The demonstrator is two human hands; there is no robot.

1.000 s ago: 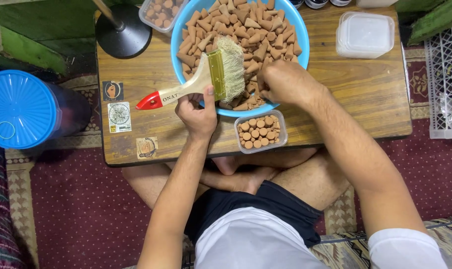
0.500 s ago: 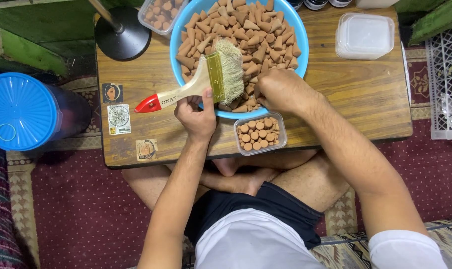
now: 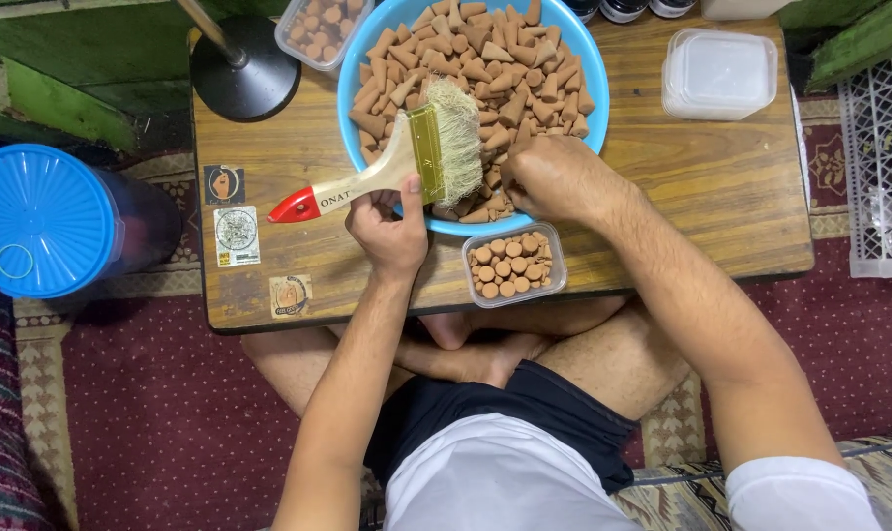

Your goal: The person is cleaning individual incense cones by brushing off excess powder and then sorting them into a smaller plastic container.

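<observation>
Over the low table: both hands are held above a round blue plastic basin (image 3: 353, 74) heaped with brown cone-shaped pieces (image 3: 485, 69).
Left hand (image 3: 392, 231): it is clamped on the pale wooden handle of a wide paintbrush with a red tip (image 3: 407, 162), thumb on top; the handle runs out to the hand's left.
Brush head: the pale bristles are laid flat on the cones just ahead of the hand, apparently so that they can sweep over the pieces.
Right hand (image 3: 554, 177): it is curled knuckles-up at the basin's near rim, fingers closed down among the cones; whether a cone is pinched cannot be told.
Near tray: a small clear plastic tray (image 3: 554, 285) packed with cones standing base-up sits between the two wrists, kept close, seemingly for short reaches.
Far tray: a second clear tray of cones (image 3: 318, 29) lies beyond the left hand.
Beyond the right hand: an empty lidded clear container (image 3: 718, 74) rests on the wooden tabletop (image 3: 702, 197).
</observation>
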